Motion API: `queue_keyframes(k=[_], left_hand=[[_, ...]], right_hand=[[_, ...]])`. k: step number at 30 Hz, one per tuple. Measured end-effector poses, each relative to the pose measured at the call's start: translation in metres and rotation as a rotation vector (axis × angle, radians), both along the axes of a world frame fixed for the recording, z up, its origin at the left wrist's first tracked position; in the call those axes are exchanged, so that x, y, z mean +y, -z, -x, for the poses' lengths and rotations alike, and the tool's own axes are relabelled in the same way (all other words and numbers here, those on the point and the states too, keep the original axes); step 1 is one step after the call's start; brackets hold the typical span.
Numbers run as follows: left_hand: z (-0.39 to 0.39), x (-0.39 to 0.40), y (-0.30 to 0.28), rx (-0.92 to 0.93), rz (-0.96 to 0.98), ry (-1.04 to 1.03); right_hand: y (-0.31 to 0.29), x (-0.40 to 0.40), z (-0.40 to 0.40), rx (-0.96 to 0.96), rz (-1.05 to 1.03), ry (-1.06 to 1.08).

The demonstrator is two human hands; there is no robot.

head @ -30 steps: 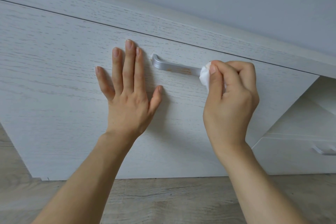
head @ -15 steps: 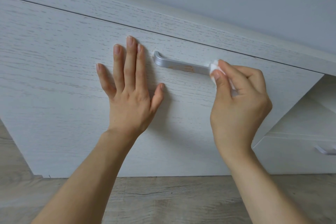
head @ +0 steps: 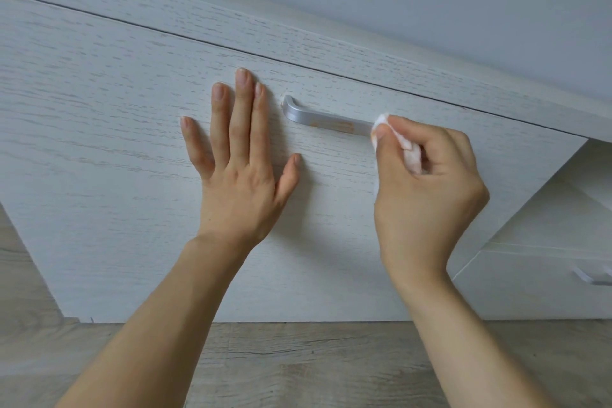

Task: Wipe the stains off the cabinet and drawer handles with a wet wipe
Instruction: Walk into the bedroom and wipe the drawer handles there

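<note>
Floorboards (head: 298, 361) of grey wood run under the white cabinet front (head: 99, 109), whose left edge is cut off by the frame. Left of the silver handle (head: 326, 118), the person's left hand (head: 240, 175) lies flat against the cabinet front, its fingers (head: 243, 116) straight and close together, the thumb spread out toward the handle but not touching it. The handle itself sits just below the seam under the cabinet's top board; an orange-brown stain (head: 331, 125) smears its middle, faint and hard to read in shape. At the handle's right end the right hand (head: 427, 189) covers the bar, so that end and its mount are hidden. Its fingers are curled and pinch a bunched white wet wipe (head: 395, 139), thumb against forefinger, with the wipe's tip pressed on the handle. Most of the wipe is buried in the hand; the part showing carries a slight orange tint. Further right of the handle and lower, a second handle (head: 594, 276) on a smaller drawer (head: 530, 288) is cut off by the frame edge.
</note>
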State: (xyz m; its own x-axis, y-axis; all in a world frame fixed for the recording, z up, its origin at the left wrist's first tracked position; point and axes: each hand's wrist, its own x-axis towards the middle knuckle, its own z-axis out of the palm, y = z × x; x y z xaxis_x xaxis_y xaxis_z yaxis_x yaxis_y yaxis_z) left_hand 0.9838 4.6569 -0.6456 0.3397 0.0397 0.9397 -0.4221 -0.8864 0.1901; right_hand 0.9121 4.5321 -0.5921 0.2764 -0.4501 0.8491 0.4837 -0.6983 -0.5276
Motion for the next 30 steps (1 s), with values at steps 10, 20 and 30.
queue_keyframes(k=[10, 20, 30], left_hand=[[-0.001, 0.001, 0.001, 0.002, 0.008, 0.015], [-0.002, -0.001, 0.001, 0.002, 0.015, 0.009], [0.0, 0.0, -0.001, 0.018, 0.016, 0.022]], right_hand=[[0.012, 0.025, -0.007, -0.051, -0.006, -0.051], [0.005, 0.018, -0.006, -0.081, 0.088, -0.029], [0.003, 0.019, -0.002, -0.064, 0.119, 0.016]])
